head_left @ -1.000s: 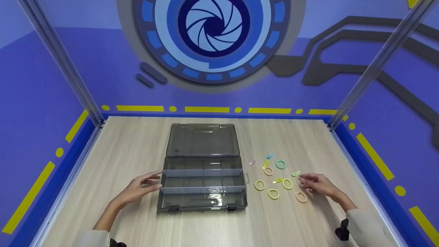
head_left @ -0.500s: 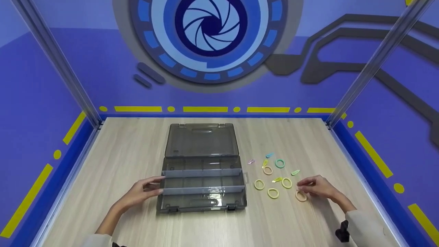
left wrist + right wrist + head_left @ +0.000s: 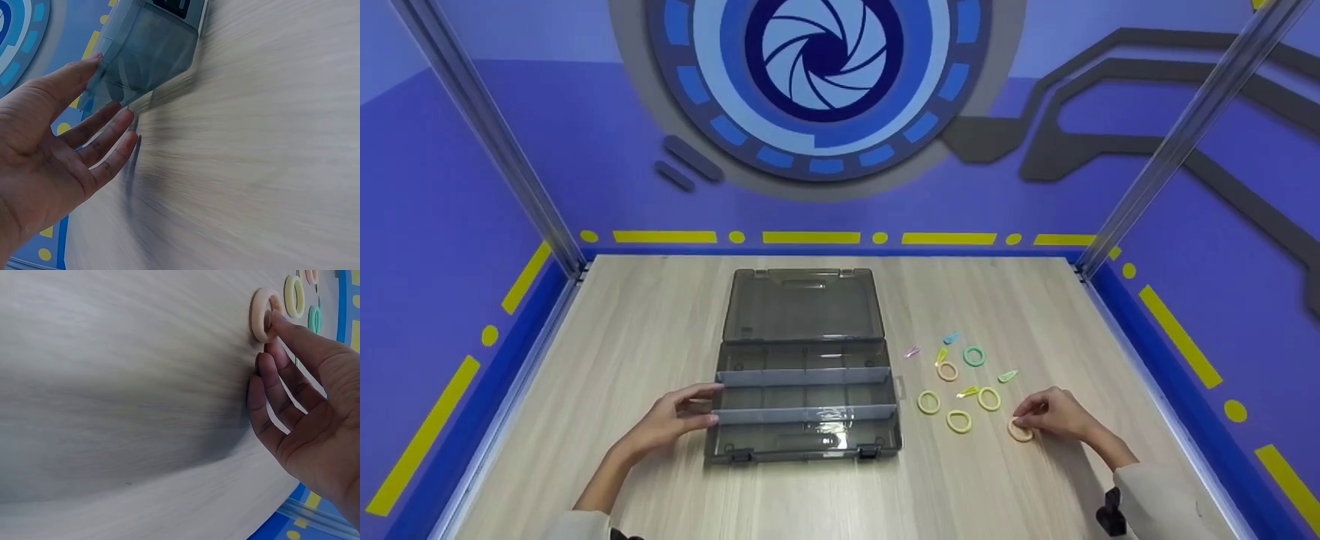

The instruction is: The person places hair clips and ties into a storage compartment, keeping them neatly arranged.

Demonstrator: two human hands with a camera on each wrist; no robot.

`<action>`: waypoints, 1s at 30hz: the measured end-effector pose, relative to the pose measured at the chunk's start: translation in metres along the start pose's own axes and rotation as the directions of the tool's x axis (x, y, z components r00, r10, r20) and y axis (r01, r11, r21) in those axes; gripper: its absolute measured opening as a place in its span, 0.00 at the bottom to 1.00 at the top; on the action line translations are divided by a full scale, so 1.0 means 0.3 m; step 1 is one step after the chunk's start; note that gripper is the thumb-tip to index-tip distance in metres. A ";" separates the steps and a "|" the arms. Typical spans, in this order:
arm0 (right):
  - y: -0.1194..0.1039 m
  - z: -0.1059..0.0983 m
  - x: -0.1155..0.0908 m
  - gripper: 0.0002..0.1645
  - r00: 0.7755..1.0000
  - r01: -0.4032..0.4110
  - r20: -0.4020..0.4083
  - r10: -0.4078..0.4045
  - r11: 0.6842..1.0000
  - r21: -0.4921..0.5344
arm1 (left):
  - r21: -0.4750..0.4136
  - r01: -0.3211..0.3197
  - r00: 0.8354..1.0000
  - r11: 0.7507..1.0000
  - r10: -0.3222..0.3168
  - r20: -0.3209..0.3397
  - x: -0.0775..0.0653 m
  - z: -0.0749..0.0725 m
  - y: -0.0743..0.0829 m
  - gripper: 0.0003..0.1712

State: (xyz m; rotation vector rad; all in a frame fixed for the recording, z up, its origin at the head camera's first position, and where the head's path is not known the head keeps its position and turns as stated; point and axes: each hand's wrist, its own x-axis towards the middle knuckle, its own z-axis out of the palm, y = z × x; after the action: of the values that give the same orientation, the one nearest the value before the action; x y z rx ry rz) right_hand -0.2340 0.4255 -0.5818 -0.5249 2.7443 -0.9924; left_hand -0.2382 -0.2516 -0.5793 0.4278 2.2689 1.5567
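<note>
A smoky see-through divider box (image 3: 802, 457) lies with its lid (image 3: 802, 304) folded back, and pale dividers (image 3: 806, 412) cross its tray. My left hand (image 3: 660, 420) touches the box's left side, thumb and fingers spread; in the left wrist view, the thumb is at the wall of the box (image 3: 152, 50) and the other fingers are loosely extended. On the right, my right hand (image 3: 1057, 414) pinches the edge of a peach hair tie (image 3: 1020, 430) on the table. In the right wrist view, the thumb reaches into the ring of that hair tie (image 3: 259, 315), with the index finger outside it.
Right of the box lie several yellow hair ties (image 3: 959, 422), a green hair tie (image 3: 974, 356) and another peach hair tie (image 3: 947, 371). Small snap clips in yellow (image 3: 968, 392), green (image 3: 1008, 376), blue (image 3: 951, 339) and pink (image 3: 913, 352) are scattered among them. Blue walls (image 3: 840, 214) enclose the table.
My right hand has moved down from beside the green clip to the peach hair tie and taken its edge. My left hand has shifted slightly down along the box's side.
</note>
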 end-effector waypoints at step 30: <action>-0.198 -0.059 0.103 0.15 0.985 -0.174 0.057 0.165 0.950 0.257 | 0.013 0.007 1.000 1.000 -0.007 0.009 -0.009 0.002 0.003 0.35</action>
State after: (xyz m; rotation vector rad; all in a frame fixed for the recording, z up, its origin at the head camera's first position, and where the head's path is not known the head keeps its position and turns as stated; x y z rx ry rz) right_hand -0.2515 0.3815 -0.5312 -0.2551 2.5213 -1.2606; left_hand -0.2355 -0.2519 -0.5785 0.4294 2.2724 1.5346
